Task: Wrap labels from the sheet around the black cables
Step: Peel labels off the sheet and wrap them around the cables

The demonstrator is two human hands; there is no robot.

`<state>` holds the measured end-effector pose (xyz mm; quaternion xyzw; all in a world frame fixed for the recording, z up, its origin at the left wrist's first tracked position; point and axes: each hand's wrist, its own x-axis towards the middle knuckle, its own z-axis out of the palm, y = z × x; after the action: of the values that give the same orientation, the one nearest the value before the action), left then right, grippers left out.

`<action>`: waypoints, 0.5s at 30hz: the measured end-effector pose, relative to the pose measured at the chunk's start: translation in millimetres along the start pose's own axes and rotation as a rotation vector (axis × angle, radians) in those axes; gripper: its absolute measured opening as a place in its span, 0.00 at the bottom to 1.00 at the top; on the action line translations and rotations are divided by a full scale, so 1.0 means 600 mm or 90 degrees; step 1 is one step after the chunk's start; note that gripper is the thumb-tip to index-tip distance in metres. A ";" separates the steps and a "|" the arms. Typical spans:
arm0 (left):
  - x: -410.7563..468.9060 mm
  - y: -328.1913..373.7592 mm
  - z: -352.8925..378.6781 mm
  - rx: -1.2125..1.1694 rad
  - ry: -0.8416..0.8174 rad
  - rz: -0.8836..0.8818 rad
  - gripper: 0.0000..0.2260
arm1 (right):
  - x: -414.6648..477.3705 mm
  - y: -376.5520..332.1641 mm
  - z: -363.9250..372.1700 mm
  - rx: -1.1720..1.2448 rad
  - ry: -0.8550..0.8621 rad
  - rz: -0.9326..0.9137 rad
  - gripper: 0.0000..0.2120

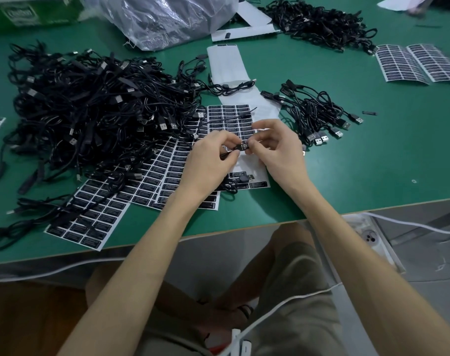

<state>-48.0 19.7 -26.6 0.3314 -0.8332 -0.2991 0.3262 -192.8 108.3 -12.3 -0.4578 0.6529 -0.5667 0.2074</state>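
The black cable (225, 155) is held up just above the table, right between the two hands. It looks thin, light and floppy, so it is likely to bend and swing when it is lifted. It is best held at the small hard block where the label goes, because that part looks stiff and should not twist away. A label (244, 145) is seen on that block, black with tiny white print. The label is probably very thin, light and sticky on one side, so it could crease or stick to a finger if it is pressed wrong. It is best taken by its edges.

The left hand (211, 156) is closed small, with the thumb and fingers curled, and the cable is pinched in its fingertips. The right hand (276, 147) is closed small too, and the label end is pinched between its thumb and first finger. How much of the label is wrapped round cannot be told, as it is partly hidden by the fingers.

Under both hands a label sheet (229, 116) is laid flat. More sheets (152, 173) are spread to the left of the left hand. Past them a big pile of cables (90, 104) is heaped. To the right of the right hand a small bunch of cables (319, 116) is laid. Everything is set on a green table (373, 163).
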 end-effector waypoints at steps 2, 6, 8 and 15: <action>-0.003 0.001 0.001 0.032 -0.001 0.014 0.08 | 0.001 0.000 -0.001 0.007 0.017 0.009 0.12; -0.004 0.001 0.004 0.059 -0.002 0.039 0.08 | 0.001 0.000 -0.002 -0.001 0.035 0.017 0.13; -0.003 0.000 0.005 0.069 -0.005 0.041 0.08 | 0.000 0.000 0.000 -0.010 0.036 0.017 0.12; -0.003 -0.001 0.006 0.083 0.000 0.043 0.07 | -0.001 -0.003 0.005 -0.060 0.034 0.016 0.12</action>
<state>-49.4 21.7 -30.1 0.3240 -0.8616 -0.2328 0.3138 -189.4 107.4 -11.7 -0.4434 0.6901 -0.5446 0.1748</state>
